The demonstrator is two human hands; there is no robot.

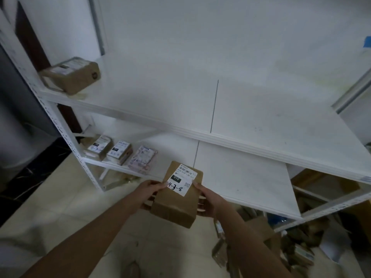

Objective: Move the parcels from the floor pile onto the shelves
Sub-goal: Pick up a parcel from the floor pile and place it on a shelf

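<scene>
Placing step. left hand [149, 190] and right hand [206, 201] each grip a side of one brown parcel [176, 195], held just in front of the lower shelf [241, 177], not on it. Next: reach forward and set it beside the three shelved parcels [120, 151] at its left end. One box [72, 75] sits on the level above. The floor pile [281, 247], below its right end, is too jumbled to count.

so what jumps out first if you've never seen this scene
A brown cardboard parcel with a white label handwritten 4-3-8, gripped by the left hand and right hand at centre bottom. Behind it, white shelves hold three small parcels lower left and one cardboard box upper left.
</scene>
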